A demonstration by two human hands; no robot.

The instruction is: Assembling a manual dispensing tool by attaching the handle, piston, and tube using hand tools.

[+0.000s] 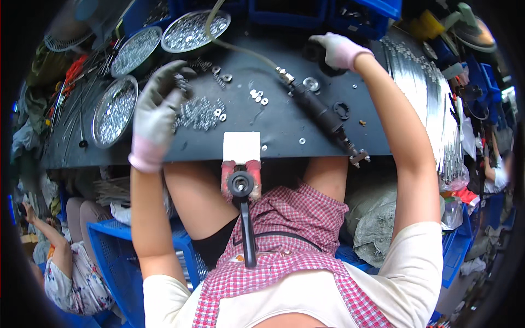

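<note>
My left hand (156, 112), in a grey-white glove with a pink cuff, is over the left side of the bench. Its fingers curl around small metal pieces beside a heap of small springs (199, 113); blur hides their exact kind. At the far right of the bench, my gloved right hand (338, 52) reaches onto black round parts (314, 52), its fingertips partly lost against them. A black air tool (317, 108) with a hose lies between the hands. In front of me stands a red clamp (240, 175) with a white block (241, 146) and a black lever handle (248, 229).
Metal bowls of small shiny parts (115, 112) stand along the left. Several white washers (258, 97) and a black ring (341, 110) lie mid-bench. Long metal strips (418, 93) are stacked at right. Blue bins (290, 13) line the back; a blue crate (117, 262) stands lower left.
</note>
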